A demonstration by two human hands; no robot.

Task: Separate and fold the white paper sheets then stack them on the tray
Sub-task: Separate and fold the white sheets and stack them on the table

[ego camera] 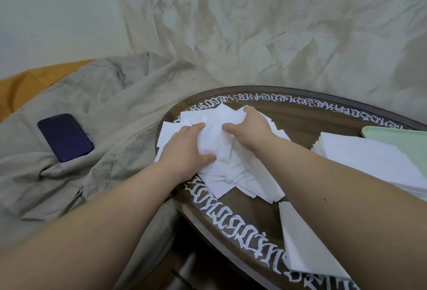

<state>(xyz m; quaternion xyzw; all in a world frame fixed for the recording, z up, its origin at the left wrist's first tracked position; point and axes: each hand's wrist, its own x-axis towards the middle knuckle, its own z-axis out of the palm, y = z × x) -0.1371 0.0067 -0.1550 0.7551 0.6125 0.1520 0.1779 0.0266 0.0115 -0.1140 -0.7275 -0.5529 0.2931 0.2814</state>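
Both hands, left [187, 148] and right [250, 131], pinched crumpled sheets [216, 141] atop the worktop [307, 114] pile; peeling one layer slowly would likely avoid tearing.

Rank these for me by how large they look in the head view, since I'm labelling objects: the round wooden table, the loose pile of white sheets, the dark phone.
1. round wooden table, cut off by the frame
2. loose pile of white sheets, partly under both hands
3. dark phone
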